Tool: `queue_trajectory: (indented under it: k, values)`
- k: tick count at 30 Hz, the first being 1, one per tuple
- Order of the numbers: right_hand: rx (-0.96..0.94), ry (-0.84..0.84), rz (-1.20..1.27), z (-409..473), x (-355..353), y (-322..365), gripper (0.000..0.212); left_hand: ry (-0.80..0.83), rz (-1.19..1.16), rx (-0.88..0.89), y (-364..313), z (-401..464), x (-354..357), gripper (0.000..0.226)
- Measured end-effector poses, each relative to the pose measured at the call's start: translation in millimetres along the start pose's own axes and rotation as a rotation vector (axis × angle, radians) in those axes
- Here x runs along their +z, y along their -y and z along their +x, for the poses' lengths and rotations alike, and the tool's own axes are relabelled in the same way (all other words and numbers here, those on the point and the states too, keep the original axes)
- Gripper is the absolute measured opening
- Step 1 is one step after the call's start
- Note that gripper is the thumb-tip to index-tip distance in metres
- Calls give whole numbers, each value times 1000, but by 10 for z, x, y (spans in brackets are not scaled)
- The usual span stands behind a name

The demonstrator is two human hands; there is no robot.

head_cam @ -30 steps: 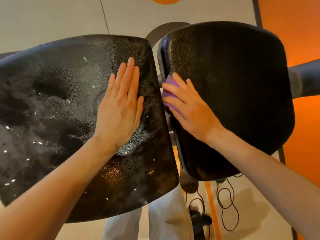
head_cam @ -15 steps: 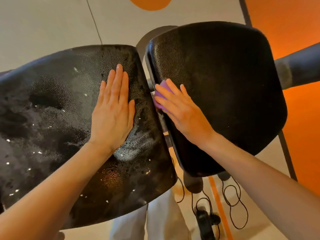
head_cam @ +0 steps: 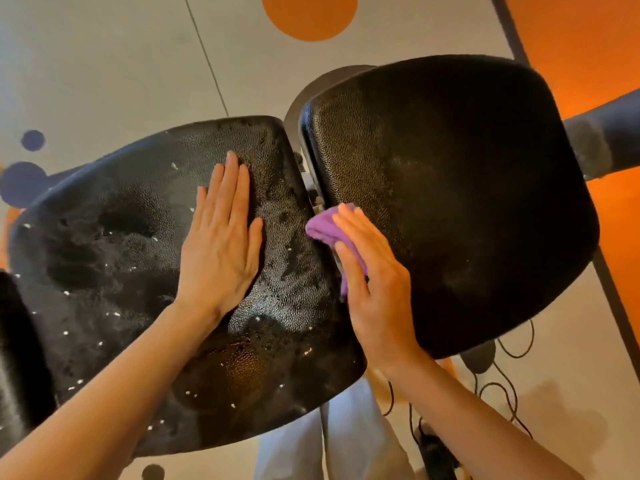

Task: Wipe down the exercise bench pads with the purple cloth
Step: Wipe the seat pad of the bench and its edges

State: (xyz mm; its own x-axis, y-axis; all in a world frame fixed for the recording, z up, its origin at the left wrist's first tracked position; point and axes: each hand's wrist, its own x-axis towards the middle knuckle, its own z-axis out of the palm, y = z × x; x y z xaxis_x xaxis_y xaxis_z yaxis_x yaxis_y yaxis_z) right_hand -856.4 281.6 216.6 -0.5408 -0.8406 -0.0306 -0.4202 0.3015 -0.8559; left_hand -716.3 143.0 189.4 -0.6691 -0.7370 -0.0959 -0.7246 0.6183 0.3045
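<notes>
Right now my left hand (head_cam: 221,244) lies flat on the left pad (head_cam: 114,271), palm down, fingers straight and close together, thumb spread out to the right. It holds nothing; it only presses on the black pebbled vinyl. That pad looks wet and patchy, with dark smears and small bright specks scattered over it (droplets or flecks, I cannot tell which).

My right hand (head_cam: 374,282) is at the gap between the two pads, with the purple cloth (head_cam: 325,226) bunched under it. My fingers curl over the cloth and my thumb runs along its left side, so I grip it and press it against the left edge of the right pad (head_cam: 467,202), just where that pad's rim turns down into the gap. A fold of the cloth sticks out to the far left of my fingertips, touching or nearly touching the right edge of the left pad.

The right pad is darker and more even in tone than the left one, with a faint dull sheen toward its middle. It stands a little higher in the scene and its near edge hangs over the floor.

Below, between the pads, my pale trouser legs (head_cam: 311,445) show. To the right of them black cables (head_cam: 509,393) loop over the grey floor (head_cam: 104,64). An orange circle (head_cam: 310,13) is marked on the floor at the far side, and an orange area (head_cam: 588,39) fills the far right.
</notes>
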Motion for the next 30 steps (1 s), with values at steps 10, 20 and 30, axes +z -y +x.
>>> queue_trajectory:
  k: [10, 20, 30]
  values:
    - [175, 3, -22, 122, 736, 24, 57, -32, -2, -39, 299, 79, 17, 61]
    - [182, 138, 60, 611, 813, -102, 57, -32, -16, -28, 303, 88, 8, 60]
    - [195, 17, -85, 1236, 993, 85, 51, -39, -22, -12, 311, 89, 11, 60]
